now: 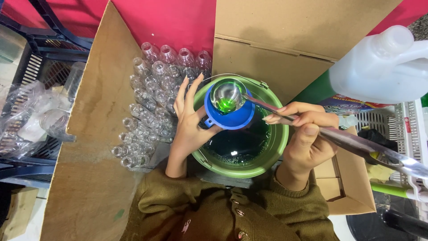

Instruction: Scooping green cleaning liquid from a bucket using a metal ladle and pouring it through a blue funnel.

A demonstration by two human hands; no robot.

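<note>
My left hand [189, 125] holds a blue funnel [229, 116] over a green bucket [272, 151] of dark green liquid. Whatever sits under the funnel is hidden by it and my fingers. My right hand [305, 140] grips the long metal handle of a steel ladle [227, 96], whose bowl hangs tilted over the funnel with a little bright green liquid in it. Both sleeves are olive knit.
Several empty clear plastic bottles [151, 98] lie in rows inside an open cardboard box [98, 111] at my left. A large white jug [383, 67] lies at upper right beside a white crate [414, 129]. Dark crates with plastic bags [26, 116] stand at far left.
</note>
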